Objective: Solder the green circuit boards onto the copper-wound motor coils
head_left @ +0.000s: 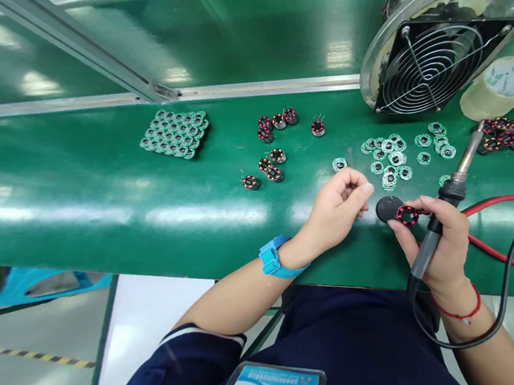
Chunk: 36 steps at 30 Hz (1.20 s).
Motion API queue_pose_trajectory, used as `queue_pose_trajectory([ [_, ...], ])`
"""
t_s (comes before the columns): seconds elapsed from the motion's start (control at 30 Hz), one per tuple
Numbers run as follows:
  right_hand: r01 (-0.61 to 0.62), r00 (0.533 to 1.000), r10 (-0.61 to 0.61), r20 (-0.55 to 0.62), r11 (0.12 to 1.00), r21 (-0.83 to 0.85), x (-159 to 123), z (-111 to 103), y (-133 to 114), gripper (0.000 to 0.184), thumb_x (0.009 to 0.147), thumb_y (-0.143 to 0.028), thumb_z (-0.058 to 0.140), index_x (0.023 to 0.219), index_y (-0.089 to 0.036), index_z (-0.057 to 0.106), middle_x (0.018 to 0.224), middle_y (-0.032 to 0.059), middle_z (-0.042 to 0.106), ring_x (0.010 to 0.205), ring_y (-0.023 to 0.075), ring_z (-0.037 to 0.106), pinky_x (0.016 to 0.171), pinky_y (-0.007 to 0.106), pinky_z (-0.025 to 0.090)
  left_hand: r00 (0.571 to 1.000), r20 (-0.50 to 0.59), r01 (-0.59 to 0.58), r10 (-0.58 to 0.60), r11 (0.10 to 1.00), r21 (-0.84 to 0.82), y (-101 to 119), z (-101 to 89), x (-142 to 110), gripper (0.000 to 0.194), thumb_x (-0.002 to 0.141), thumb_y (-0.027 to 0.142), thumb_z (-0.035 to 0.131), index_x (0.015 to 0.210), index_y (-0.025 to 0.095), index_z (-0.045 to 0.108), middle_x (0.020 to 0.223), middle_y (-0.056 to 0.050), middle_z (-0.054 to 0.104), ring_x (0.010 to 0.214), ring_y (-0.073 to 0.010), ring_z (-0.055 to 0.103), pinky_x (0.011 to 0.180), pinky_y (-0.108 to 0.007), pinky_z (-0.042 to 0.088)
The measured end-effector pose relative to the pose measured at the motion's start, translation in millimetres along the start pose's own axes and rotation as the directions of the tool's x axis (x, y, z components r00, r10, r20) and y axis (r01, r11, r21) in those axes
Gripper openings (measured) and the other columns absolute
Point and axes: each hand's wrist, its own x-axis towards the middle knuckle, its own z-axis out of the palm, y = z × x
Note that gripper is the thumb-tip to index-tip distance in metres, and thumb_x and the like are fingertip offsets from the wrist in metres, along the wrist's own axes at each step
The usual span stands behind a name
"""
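Note:
My right hand (440, 242) grips a soldering iron (450, 199) with its tip pointing up and away, and its fingertips also hold a small red-wound coil (407, 215) over a black round pad (387, 207). My left hand (340, 208), a blue strap on its wrist, is curled in a pinch just left of the pad; what it holds, if anything, I cannot make out. Small round green circuit boards (391, 158) lie scattered just beyond both hands.
A packed cluster of green boards (175, 132) lies at the left, loose coils (271, 158) in the middle. A caged fan (432, 58), a tape roll (501, 87) and more coils (511, 132) stand at the far right. Red and black cables (498, 235) trail right.

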Motion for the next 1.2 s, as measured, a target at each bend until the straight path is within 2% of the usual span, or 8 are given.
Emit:
queue_pose_trajectory([
  [0.17, -0.012, 1.000, 0.013, 0.011, 1.000, -0.028, 1, 6, -2, 0.049, 0.086, -0.031, 0.062, 0.130, -0.027, 0.041, 0.097, 0.0050, 0.063, 0.083, 0.0196, 0.062, 0.072, 0.036, 0.053, 0.940, 0.281, 0.267, -0.195, 0.932, -0.245, -7, 21.0, -11, 0.028, 0.079, 0.024, 0.068, 0.097, 0.016, 0.048, 0.086, 0.001, 0.056, 0.074, -0.0056, 0.057, 0.071, -0.020, 0.048],
  [0.37, -0.031, 0.973, 0.028, 0.230, 0.999, 0.008, 1, -12, 6, 0.057, 0.082, -0.047, 0.065, 0.130, -0.025, 0.043, 0.107, 0.0086, 0.063, 0.091, 0.0243, 0.061, 0.076, 0.040, 0.051, 0.936, 0.259, 0.325, -0.238, 0.867, -0.377, -6, 16.4, -7, 0.018, 0.082, 0.020, 0.061, 0.095, 0.016, 0.050, 0.082, 0.000, 0.061, 0.072, -0.0078, 0.062, 0.068, -0.022, 0.049],
  [0.53, -0.094, 0.920, 0.203, 0.336, 0.945, -0.312, -14, -59, 54, 0.065, 0.080, -0.057, 0.064, 0.134, -0.025, 0.047, 0.104, 0.0126, 0.064, 0.088, 0.0291, 0.060, 0.076, 0.043, 0.048, 0.935, 0.230, 0.322, -0.269, 0.916, -0.238, 6, 3.3, -4, 0.014, 0.089, 0.023, 0.049, 0.088, 0.015, 0.060, 0.070, 0.002, 0.052, 0.055, -0.0026, 0.046, 0.053, -0.017, 0.038],
  [0.7, -0.062, 0.889, 0.261, 0.375, 0.882, -0.467, -34, -94, 94, 0.071, 0.081, -0.062, 0.058, 0.138, -0.022, 0.044, 0.124, 0.0180, 0.060, 0.105, 0.0384, 0.060, 0.082, 0.048, 0.046, 0.901, 0.335, 0.357, -0.277, 0.912, -0.205, 8, 4.8, -8, 0.021, 0.088, 0.025, 0.046, 0.073, 0.014, 0.055, 0.065, 0.002, 0.051, 0.055, -0.0040, 0.048, 0.052, -0.017, 0.039],
  [0.83, -0.007, 0.890, 0.263, 0.373, 0.825, -0.565, -37, -102, 106, 0.085, 0.079, -0.076, 0.043, 0.139, -0.017, 0.043, 0.123, 0.0179, 0.060, 0.098, 0.0370, 0.062, 0.083, 0.049, 0.049, 0.858, 0.437, 0.415, -0.269, 0.865, -0.282, 7, 5.9, -10, 0.017, 0.086, 0.024, 0.048, 0.073, 0.013, 0.052, 0.068, 0.000, 0.057, 0.057, -0.0057, 0.055, 0.052, -0.019, 0.043],
  [1.0, 0.042, 0.920, 0.212, 0.330, 0.782, -0.621, -30, -99, 106, 0.057, 0.085, -0.067, 0.046, 0.109, -0.018, 0.062, 0.083, 0.0127, 0.062, 0.085, 0.0302, 0.061, 0.082, 0.045, 0.047, 0.841, 0.449, 0.441, -0.302, 0.863, -0.245, 10, 6.1, -12, 0.013, 0.087, 0.023, 0.048, 0.079, 0.013, 0.053, 0.065, 0.002, 0.054, 0.049, -0.0021, 0.047, 0.044, -0.016, 0.031],
  [1.1, -0.095, 0.938, 0.246, 0.243, 0.859, -0.503, -25, -91, 93, 0.059, 0.079, -0.066, 0.058, 0.117, -0.020, 0.056, 0.090, 0.0110, 0.062, 0.084, 0.0268, 0.061, 0.070, 0.038, 0.049, 0.841, 0.459, 0.410, -0.286, 0.890, -0.198, 10, 6.3, -14, 0.017, 0.088, 0.026, 0.048, 0.080, 0.013, 0.054, 0.066, 0.002, 0.053, 0.050, -0.0018, 0.045, 0.044, -0.016, 0.029],
  [1.2, -0.085, 0.950, 0.179, 0.258, 0.938, -0.337, -22, -79, 68, 0.062, 0.077, -0.056, 0.068, 0.125, -0.021, 0.049, 0.091, 0.0077, 0.060, 0.082, 0.0220, 0.060, 0.070, 0.034, 0.051, 0.835, 0.484, 0.380, -0.262, 0.911, -0.163, 9, 5.4, -15, 0.017, 0.089, 0.028, 0.048, 0.082, 0.014, 0.055, 0.068, 0.002, 0.053, 0.050, -0.0017, 0.044, 0.044, -0.016, 0.029],
])
